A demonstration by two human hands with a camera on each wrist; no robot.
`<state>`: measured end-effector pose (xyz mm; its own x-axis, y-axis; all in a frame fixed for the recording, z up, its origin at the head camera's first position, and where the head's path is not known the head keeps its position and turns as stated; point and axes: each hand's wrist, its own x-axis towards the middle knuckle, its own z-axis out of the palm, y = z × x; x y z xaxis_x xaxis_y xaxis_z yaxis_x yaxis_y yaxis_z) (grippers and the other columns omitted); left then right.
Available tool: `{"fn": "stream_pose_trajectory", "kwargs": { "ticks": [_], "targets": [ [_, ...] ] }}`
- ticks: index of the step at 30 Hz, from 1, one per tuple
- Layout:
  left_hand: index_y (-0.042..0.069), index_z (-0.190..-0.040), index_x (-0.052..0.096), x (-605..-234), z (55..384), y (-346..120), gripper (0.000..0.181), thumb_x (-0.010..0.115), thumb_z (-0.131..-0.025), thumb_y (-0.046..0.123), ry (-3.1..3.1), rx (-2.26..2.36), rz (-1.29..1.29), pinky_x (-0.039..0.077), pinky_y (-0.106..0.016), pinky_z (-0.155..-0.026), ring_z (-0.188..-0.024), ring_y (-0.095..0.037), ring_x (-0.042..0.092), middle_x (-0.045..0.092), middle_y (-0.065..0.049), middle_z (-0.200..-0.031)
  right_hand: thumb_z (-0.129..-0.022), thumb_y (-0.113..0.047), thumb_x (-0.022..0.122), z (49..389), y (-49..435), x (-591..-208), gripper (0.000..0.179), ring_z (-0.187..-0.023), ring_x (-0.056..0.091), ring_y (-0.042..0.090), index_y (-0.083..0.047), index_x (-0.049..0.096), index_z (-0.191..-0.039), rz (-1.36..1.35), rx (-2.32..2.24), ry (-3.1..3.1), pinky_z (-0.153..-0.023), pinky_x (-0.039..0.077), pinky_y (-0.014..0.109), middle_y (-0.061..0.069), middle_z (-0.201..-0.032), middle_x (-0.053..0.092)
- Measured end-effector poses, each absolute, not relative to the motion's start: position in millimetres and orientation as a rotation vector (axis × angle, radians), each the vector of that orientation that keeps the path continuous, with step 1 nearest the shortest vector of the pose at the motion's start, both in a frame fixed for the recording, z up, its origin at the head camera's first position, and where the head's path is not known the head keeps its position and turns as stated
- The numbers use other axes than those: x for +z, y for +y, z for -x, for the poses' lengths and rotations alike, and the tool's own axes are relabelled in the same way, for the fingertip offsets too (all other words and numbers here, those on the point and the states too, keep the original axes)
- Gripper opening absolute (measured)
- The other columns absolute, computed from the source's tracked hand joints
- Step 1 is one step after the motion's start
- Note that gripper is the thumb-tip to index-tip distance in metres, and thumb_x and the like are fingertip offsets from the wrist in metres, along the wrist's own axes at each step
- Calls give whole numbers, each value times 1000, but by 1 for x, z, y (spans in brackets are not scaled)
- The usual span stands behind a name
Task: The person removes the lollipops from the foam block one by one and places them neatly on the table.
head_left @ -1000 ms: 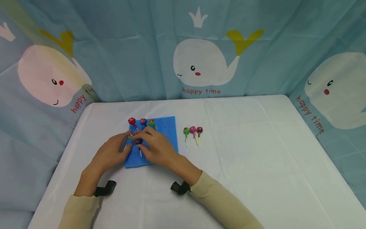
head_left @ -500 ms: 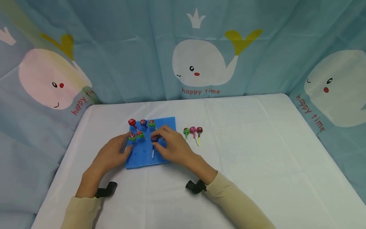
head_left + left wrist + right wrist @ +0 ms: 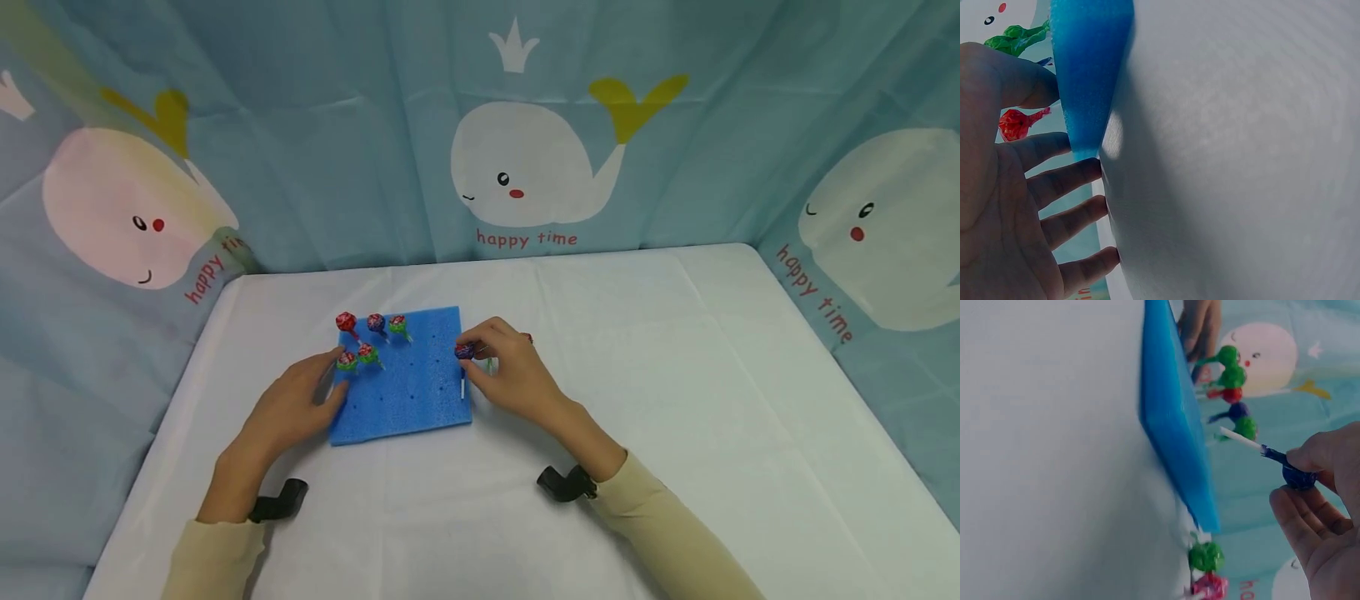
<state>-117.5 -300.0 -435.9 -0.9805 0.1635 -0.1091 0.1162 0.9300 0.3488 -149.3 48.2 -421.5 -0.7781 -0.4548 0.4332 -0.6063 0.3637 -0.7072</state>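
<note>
A blue foam board (image 3: 420, 412) with small holes lies on the table. My left hand (image 3: 292, 404) rests against its left side, and in the left wrist view the thumb and straight, spread fingers (image 3: 1063, 178) touch the edge. Over the board's right edge, my right hand (image 3: 517, 371) pinches a purple-wrapped lollipop (image 3: 1297, 478) by its head, the white stick pointing down. Several lollipops stand in the board: a red one (image 3: 346, 322), a purple one (image 3: 376, 322) and green-and-red ones (image 3: 397, 324) among them.
Right of the board lie loose lollipops, a green one (image 3: 1205, 556) and a pink one (image 3: 1210, 587), mostly covered by my right hand in the head view. White cloth (image 3: 675, 358) covers the table. A whale-print curtain (image 3: 360, 192) hangs behind it.
My right hand has carried the purple lollipop rightward, from beside the left-hand lollipops to the board's right edge. It now blocks the loose lollipops from view. My left hand has stayed put.
</note>
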Motion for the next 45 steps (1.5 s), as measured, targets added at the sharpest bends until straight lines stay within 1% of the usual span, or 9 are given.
{"fn": "stream_pose_trajectory", "kwargs": {
  "ticks": [6,12,17,21,26,31,38,45],
  "targets": [
    [5,-163,40,-434,117,-301,67,59,-105,34,2962,511,-209,35,-72,-122,-150,-51,41,47,-28,-161,-95,0,74,155,64,-426,28,-102,75,18,-2,70,-122,-948,1409,-2446,-88,66,30,9,-118,67],
    [6,-163,40,-432,117,-298,66,59,-106,34,2950,511,-208,36,-72,-122,-151,-51,41,47,-27,-161,-93,2,76,161,83,-426,30,-96,74,20,-2,71,-122,-866,1377,-2457,-86,67,35,10,-117,68],
    [5,-162,40,-433,115,-299,66,59,-105,32,2958,521,-208,36,-71,-122,-150,-51,42,48,-27,-161,-93,-1,77,165,95,-428,30,-94,73,21,-1,72,-123,-809,1358,-2483,-85,67,39,11,-117,69],
    [4,-161,41,-433,114,-298,65,59,-105,32,2965,525,-215,36,-71,-122,-150,-51,43,48,-28,-161,-93,-1,77,168,105,-429,30,-98,74,25,0,72,-122,-765,1357,-2499,-87,67,40,13,-117,69],
    [4,-161,41,-432,114,-298,65,59,-105,32,2967,523,-213,35,-71,-123,-150,-51,42,48,-28,-161,-93,-2,77,173,114,-431,29,-103,75,27,-1,72,-122,-744,1322,-2514,-89,67,39,14,-117,69],
    [4,-161,41,-432,115,-298,65,59,-105,31,2966,521,-210,35,-71,-123,-150,-51,42,48,-28,-161,-94,-4,77,175,118,-432,29,-103,75,26,-1,71,-123,-746,1307,-2538,-90,67,39,14,-118,69],
    [3,-161,41,-431,115,-297,65,58,-105,31,2966,518,-209,35,-71,-122,-150,-52,42,48,-28,-160,-93,-1,76,177,124,-432,31,-101,75,28,0,70,-123,-728,1288,-2564,-91,66,42,15,-118,69],
    [2,-161,41,-431,115,-296,65,59,-105,30,2974,513,-215,36,-71,-122,-150,-52,42,48,-29,-160,-94,-2,76,181,130,-436,30,-100,76,29,0,71,-123,-684,1291,-2623,-92,66,43,16,-118,70]
  ]
}}
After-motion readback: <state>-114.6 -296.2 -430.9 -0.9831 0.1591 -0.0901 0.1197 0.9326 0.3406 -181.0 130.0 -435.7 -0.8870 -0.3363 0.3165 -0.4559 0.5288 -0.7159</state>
